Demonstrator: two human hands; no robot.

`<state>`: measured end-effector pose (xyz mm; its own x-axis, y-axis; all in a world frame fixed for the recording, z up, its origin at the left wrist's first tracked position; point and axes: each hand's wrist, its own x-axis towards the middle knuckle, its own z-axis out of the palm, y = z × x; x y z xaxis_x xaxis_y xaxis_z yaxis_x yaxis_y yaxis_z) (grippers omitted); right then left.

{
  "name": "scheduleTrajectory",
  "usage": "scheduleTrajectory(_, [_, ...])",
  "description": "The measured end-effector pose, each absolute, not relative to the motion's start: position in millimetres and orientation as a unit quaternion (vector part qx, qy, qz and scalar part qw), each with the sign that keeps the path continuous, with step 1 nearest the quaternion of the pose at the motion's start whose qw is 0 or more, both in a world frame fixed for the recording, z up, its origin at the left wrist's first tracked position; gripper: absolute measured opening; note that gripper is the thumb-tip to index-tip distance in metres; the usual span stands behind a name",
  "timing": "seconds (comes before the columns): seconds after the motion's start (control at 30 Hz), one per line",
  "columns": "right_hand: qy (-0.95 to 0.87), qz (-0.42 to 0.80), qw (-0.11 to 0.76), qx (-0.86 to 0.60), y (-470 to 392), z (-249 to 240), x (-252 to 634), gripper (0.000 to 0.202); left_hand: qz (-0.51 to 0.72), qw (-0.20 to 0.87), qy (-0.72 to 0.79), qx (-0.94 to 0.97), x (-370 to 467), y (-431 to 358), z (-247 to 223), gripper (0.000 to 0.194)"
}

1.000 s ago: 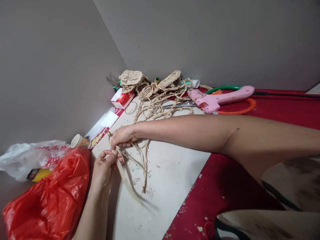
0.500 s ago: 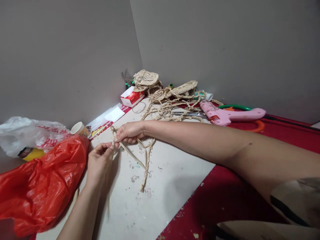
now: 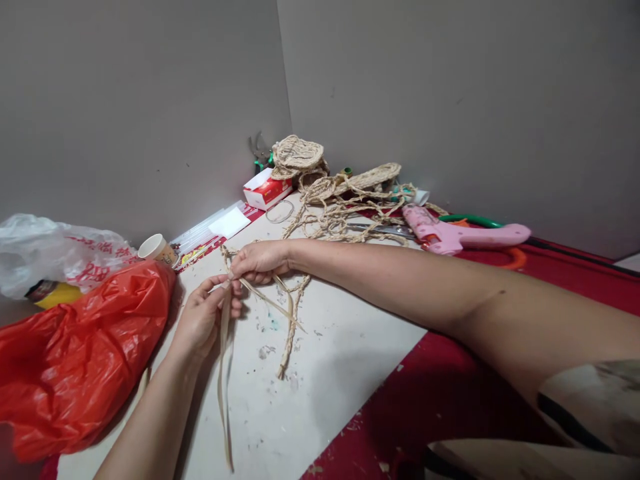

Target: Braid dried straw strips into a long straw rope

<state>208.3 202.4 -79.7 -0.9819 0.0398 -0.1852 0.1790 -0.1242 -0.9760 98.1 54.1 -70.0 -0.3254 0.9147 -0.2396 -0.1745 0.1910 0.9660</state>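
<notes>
My left hand [image 3: 205,317] pinches a long pale fibre strand [image 3: 223,393], whose loose end hangs down over the board. Right against its fingertips, my right hand [image 3: 261,260] is closed on the end of a braided straw cord [image 3: 227,257]. Another loose strand [image 3: 267,301] runs out from under my right hand toward the lower right. It crosses a finished length of braid [image 3: 293,337] lying on the pale board [image 3: 320,413]. The exact hold inside my right fist is hidden.
Behind my hands lie a tangle of braided cord [image 3: 330,217], coiled braid pieces [image 3: 299,153], a red and white box [image 3: 269,190] and pruning shears [image 3: 260,157]. A pink glue gun [image 3: 465,235] rests at right. A paper cup [image 3: 156,249] and a red plastic bag [image 3: 90,353] stand left.
My left hand's fingers have spread somewhat, with fingertips now showing beyond the strand. The strand's hanging end has become clearly visible below. My right hand stays nearly in place; the view shifts slightly.
</notes>
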Motion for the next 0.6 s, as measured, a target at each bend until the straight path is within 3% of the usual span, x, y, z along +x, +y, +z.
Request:
scheduleTrajectory(0.13, [0.681, -0.726, 0.043, 0.093, 199, -79, 210, 0.018, 0.534, 0.475, 0.619, 0.326, 94, 55, -70, 0.023])
scheduleTrajectory(0.33, [0.763, -0.636, 0.019, 0.118, 190, -73, 214, 0.019, 0.522, 0.359, 0.684, 0.363, 89, 55, -78, 0.021])
scheduleTrajectory(0.6, [0.676, -0.713, 0.026, 0.181, 181, -72, 209, 0.016, 0.490, 0.277, 0.705, 0.431, 87, 54, -80, 0.017])
